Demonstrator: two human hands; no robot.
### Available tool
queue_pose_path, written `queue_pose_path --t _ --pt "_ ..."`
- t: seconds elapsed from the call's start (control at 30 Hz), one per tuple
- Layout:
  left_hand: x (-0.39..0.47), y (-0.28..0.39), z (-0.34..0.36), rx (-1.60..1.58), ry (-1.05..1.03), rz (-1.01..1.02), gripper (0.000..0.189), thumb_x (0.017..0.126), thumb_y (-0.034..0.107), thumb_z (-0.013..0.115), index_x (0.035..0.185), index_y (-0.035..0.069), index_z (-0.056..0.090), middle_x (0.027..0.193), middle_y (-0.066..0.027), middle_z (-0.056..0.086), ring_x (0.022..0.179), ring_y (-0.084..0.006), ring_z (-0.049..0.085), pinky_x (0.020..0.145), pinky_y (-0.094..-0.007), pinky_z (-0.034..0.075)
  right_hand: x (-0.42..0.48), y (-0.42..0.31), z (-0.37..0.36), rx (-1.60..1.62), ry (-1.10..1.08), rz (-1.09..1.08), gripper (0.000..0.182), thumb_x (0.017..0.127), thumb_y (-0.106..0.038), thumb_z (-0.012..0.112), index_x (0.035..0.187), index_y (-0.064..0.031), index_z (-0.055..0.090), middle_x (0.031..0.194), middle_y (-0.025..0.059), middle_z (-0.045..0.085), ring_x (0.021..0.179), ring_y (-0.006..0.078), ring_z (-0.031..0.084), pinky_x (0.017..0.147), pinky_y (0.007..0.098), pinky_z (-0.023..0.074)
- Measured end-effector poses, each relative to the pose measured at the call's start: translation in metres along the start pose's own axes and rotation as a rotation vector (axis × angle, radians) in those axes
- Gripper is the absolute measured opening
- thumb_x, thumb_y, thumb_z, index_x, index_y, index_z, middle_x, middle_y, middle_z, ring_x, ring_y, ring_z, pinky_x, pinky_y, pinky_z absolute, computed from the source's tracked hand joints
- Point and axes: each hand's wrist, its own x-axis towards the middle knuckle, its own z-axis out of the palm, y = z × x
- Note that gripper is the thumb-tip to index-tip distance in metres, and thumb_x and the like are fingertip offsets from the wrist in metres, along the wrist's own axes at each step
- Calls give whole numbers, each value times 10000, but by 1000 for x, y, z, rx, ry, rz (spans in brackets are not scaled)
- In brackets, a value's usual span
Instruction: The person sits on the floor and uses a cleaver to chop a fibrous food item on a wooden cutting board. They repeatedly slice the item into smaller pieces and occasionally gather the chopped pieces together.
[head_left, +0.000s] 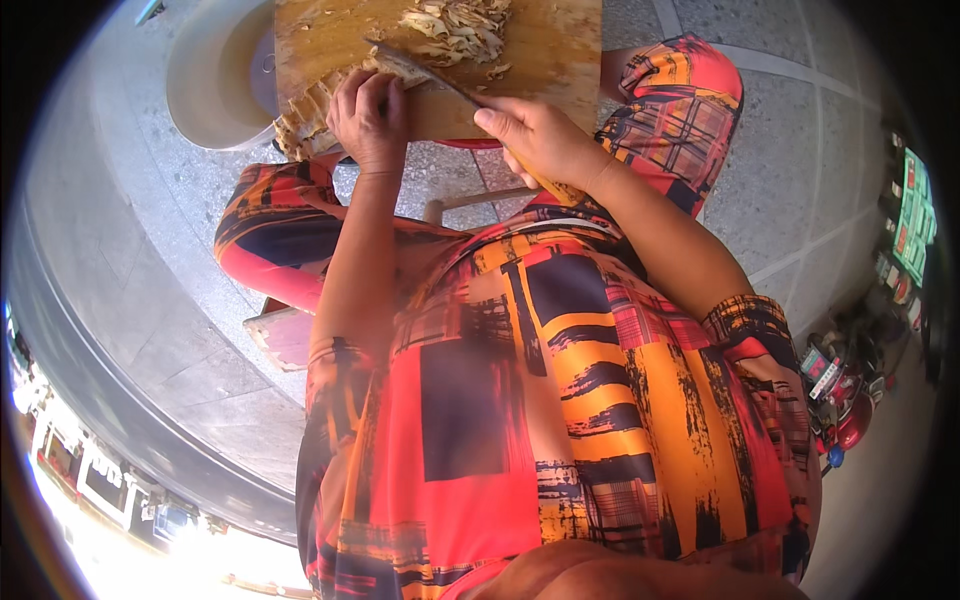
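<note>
At the top of the view a wooden cutting board (442, 112) lies before me. My left hand (367, 112) presses down on a pale brown, ridged piece of food (304, 120) along the board's left front edge; its exact kind is unclear. Part of that piece is hidden under my fingers and hangs over the edge. My right hand (540, 139) grips a knife by its yellowish handle (559, 184). The dark knife blade (427, 71) slants up and left across the board, its tip beyond my left fingers. A heap of thin cut slices (461, 30) lies behind the blade.
A round, pale plastic tub (199, 124) stands on the floor left of the board. My knees flank the board, and a wooden bar (484, 198) runs below it. The painted corner of a low seat (281, 337) shows by my thigh. A motorbike (851, 420) stands far right.
</note>
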Motion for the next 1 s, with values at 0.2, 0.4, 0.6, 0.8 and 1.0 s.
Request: queue_pose_path --t 0.2,0.4,0.6,0.8,1.0 --pt "-7 -14 4 83 1 52 235 697 240 701 892 133 625 997 -52 611 957 -282 566 849 -412 398 -7 5 14 -474 174 -377 514 916 -400 519 1283 -43 486 767 171 632 679 262 634 646 341 487" --pt "-11 -25 7 147 -58 97 316 634 270 705 900 115 634 926 -72 619 904 -299 565 799 -416 399 -16 16 24 -479 138 -329 527 910 -406 522 1272 -25 491 851 224 633 804 327 639 724 361 483" --pt "-11 -23 2 139 -90 81 331 629 263 710 911 108 633 931 -80 619 906 -302 565 814 -413 392 -15 10 22 -442 74 -259 538 913 -405 518 1279 -12 478 879 240 631 835 340 636 740 358 482" --pt "-7 -17 1 101 -50 106 356 611 256 732 916 100 635 911 -89 627 911 -315 566 808 -426 388 4 5 30 -499 82 -263 579 909 -446 497 1291 -12 461 863 244 627 826 361 628 725 378 484" --pt "-11 -17 1 73 -46 33 368 614 262 733 931 102 637 915 -91 625 902 -321 564 803 -429 385 0 6 30 -571 117 -302 585 906 -449 495 1287 -6 464 825 260 614 805 376 620 694 399 483"
